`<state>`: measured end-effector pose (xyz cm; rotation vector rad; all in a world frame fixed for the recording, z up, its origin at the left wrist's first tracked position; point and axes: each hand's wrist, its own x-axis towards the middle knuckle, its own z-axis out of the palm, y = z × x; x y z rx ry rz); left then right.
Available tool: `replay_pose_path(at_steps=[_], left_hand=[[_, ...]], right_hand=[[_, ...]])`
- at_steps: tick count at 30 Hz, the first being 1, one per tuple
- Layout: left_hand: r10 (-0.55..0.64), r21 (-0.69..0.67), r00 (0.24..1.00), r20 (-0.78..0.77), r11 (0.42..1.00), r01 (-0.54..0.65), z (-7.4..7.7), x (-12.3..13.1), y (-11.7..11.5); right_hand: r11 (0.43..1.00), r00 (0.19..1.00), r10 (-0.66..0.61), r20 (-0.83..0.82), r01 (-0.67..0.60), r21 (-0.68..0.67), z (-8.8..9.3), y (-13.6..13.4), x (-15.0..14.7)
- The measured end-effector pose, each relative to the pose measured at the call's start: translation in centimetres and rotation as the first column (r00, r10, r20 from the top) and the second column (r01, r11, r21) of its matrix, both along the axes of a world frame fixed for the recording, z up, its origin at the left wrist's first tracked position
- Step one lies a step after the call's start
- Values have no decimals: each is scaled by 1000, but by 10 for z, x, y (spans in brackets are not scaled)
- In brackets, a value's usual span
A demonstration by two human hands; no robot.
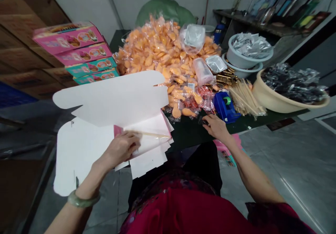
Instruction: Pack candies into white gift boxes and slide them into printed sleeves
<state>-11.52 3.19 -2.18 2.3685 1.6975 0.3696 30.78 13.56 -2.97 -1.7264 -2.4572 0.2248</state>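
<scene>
My left hand (123,145) is inside an open white cardboard box (123,97), its fingers curled and pressed together; what they hold, if anything, is hidden. Beside those fingers a wooden stick in clear wrap (152,135) lies across the box floor, and a bit of pink (118,130) shows behind the knuckles. At the table's front edge, my right hand (216,127) has its fingertips closed on a small dark wrapped packet (201,120). A blue tape dispenser (226,108) stands just beyond that hand.
A big heap of orange pieces in clear bags (157,48) covers the table's back. Pink and teal printed boxes (81,41) are stacked at left. Bagged sticks (246,97), a white basin of silver packets (243,60) and a cream basin of dark packets (283,99) stand at right.
</scene>
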Motion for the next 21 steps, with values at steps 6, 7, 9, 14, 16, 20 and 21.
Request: replay_pose_path(at_steps=[6,7,9,14,16,20,21], left_hand=[[-97,375,989,108,926,50,5,16,-25],[-165,393,979,117,913,107,5,20,-30],[-238,416,967,87,891,182,3,27,-36],[-215,496,977,7,849,183,-2,38,-35],[-222,503,975,27,846,179,-1,39,-33],[-218,509,975,45,845,165,4,40,-30],[-216,516,976,40,840,165,6,42,-29]], right_hand=[[987,976,105,-193,-78,142,43,-32,-97],[973,966,193,-170,-166,160,45,-34,-123],[922,929,365,-58,-352,164,44,-31,-170],[795,797,598,83,-603,61,24,1,-211],[797,795,601,-84,-590,130,26,22,-190],[946,899,175,-401,-41,321,53,98,-107],[939,914,20,-405,122,321,62,124,-84]])
